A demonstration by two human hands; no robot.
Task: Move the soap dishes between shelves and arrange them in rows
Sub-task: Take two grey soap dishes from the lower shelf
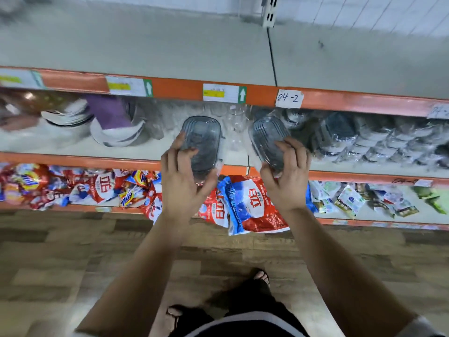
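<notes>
Smoky-grey translucent plastic, oval and ribbed: the left soap dish [202, 137] was gripped by the left hand [181, 183], the right soap dish [267, 137] by the right hand [289, 183]. Both were held before the orange-edged middle shelf [97, 159], near stacked wrapped dishes [364, 139].

- The left soap dish [201, 139] and right soap dish [268, 139] are tinted a smoky translucent grey and ridged with concentric lines.
- Shelf edges [175, 90] are painted orange; shelf boards [145, 49], pale grey.
- Price labels [224, 93] are printed white, with a yellow block and a green arrow panel.
- Detergent bags [252, 205] are patterned red, white and blue.
- The floor [73, 251] is laid in brown-and-tan wood grain.
</notes>
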